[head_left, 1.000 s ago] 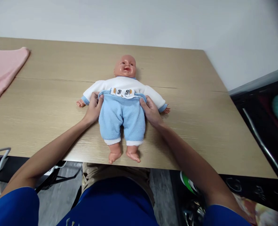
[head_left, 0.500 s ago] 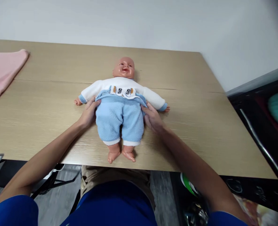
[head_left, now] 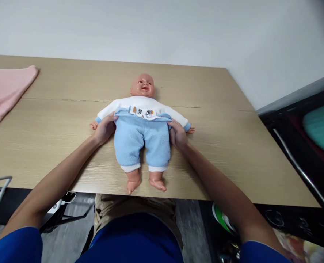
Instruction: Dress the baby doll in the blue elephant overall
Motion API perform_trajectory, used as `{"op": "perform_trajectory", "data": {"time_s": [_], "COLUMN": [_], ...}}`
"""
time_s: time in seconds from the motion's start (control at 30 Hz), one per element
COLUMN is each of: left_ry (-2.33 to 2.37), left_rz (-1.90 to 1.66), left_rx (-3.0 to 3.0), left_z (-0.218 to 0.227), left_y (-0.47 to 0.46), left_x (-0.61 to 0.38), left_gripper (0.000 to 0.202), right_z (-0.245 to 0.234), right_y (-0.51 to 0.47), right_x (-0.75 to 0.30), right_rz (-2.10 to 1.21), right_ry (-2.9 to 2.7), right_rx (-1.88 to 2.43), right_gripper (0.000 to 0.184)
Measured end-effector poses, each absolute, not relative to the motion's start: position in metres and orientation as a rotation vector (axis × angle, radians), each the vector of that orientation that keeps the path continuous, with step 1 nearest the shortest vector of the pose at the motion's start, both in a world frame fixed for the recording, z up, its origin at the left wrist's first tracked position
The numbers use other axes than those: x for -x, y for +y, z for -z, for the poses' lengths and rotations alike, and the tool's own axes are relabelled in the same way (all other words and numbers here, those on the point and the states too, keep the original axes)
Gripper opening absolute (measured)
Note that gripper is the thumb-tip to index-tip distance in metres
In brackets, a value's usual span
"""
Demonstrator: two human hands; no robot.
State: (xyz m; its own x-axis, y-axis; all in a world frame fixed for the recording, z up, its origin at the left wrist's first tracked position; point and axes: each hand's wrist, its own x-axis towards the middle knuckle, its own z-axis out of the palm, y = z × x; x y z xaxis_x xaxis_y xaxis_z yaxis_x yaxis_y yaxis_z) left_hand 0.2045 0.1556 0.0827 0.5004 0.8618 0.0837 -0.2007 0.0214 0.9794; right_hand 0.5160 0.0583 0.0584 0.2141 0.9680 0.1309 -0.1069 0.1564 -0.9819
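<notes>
Flat on the table [head_left: 227,146], head at the far end, doll [head_left: 142,128]'s got left hand [head_left: 106,128] and right hand [head_left: 178,135] each pinching its blue pants [head_left: 128,142] at the waist.

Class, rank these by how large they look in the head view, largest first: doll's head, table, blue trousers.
1. Table
2. Blue trousers
3. Doll's head

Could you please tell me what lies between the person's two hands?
In the head view, the doll's blue trousers lie between the left hand and the right hand, both holding the waist.
</notes>
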Motion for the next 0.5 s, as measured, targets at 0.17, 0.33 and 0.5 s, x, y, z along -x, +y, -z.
{"op": "perform_trajectory", "data": {"time_s": [0.17,0.33,0.5], "left_ry": [0.762,0.767,0.783], "left_rz": [-1.077,-1.127,-1.003], "left_rx": [-1.598,-1.737,-1.61], "left_z": [-0.085,-0.099,-0.092], "left_y": [0.156,0.167,0.183], "left_x": [-0.197,-0.205,-0.21], "left_gripper": [0.044,0.063,0.067], "right_z": [-0.072,-0.092,-0.078], "right_y": [0.043,0.059,0.086], "right_x": [-0.52,-0.515,-0.515], "right_rz": [-0.785,-0.761,-0.949], "right_ry": [-1.216,-1.276,-1.126], "right_rx": [1.206,1.18,1.196], "right_gripper": [0.031,0.034,0.043]}}
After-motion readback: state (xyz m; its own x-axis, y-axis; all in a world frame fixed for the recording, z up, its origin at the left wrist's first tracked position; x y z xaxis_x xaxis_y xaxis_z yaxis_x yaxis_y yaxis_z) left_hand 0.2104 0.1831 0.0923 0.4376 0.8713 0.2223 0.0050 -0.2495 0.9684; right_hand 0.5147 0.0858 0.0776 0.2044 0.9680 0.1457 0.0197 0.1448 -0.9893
